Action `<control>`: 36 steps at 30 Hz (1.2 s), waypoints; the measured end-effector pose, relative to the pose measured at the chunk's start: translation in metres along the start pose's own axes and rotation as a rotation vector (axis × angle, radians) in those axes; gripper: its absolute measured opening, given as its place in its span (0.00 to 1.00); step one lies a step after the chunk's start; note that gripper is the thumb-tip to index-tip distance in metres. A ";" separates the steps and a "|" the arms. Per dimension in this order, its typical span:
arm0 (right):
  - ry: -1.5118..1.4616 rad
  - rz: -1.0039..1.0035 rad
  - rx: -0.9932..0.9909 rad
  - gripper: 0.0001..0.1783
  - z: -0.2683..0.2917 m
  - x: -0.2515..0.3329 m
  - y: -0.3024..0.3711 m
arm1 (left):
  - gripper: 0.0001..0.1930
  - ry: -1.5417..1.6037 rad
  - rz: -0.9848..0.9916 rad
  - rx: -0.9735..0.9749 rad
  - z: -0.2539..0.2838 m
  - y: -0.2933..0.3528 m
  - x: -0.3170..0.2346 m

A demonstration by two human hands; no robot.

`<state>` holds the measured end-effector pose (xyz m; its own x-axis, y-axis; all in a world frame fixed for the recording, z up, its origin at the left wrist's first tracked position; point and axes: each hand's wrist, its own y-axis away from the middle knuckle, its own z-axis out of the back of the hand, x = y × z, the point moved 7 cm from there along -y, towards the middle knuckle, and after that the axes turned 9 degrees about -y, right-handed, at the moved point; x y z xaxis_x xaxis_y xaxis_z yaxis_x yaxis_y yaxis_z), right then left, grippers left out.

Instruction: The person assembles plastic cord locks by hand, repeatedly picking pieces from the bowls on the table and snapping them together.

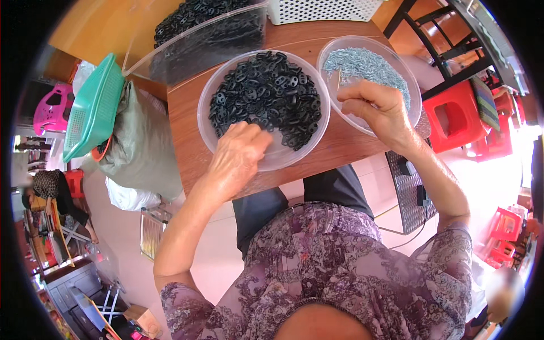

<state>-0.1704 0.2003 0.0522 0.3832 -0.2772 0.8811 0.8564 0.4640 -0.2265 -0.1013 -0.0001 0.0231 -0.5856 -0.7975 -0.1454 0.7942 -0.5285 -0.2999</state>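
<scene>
My left hand reaches over the near rim of a round clear bowl heaped with small black oval pieces with holes. Its fingers are curled down at the pile's near edge, and their tips are hidden, along with anything in them. Over a second clear bowl on the right, my right hand is closed in a pinch, thumb against fingers. Many thin silvery-blue pieces, like small screws or pins, fill that bowl. A thin pale sliver shows by the fingertips; whether they hold it is unclear.
Both bowls stand on a brown wooden table. Behind them are a clear bin of black pieces and a white perforated basket. A green basket rests at left by a grey sack. Red stools stand at right.
</scene>
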 end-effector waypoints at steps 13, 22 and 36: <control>0.247 0.015 -0.081 0.07 0.036 -0.041 0.016 | 0.09 0.081 0.052 0.220 -0.021 -0.017 0.016; 0.625 0.104 0.134 0.06 0.016 -0.069 0.012 | 0.09 -0.049 -0.006 0.195 -0.019 -0.017 0.012; 0.615 0.159 0.184 0.06 0.016 -0.062 0.007 | 0.08 -0.066 0.024 0.209 -0.023 -0.018 0.009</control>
<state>-0.1939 0.2340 0.0030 0.6748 -0.5978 0.4327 0.7206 0.6602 -0.2118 -0.1243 0.0091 0.0057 -0.5595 -0.8244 -0.0857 0.8283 -0.5523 -0.0939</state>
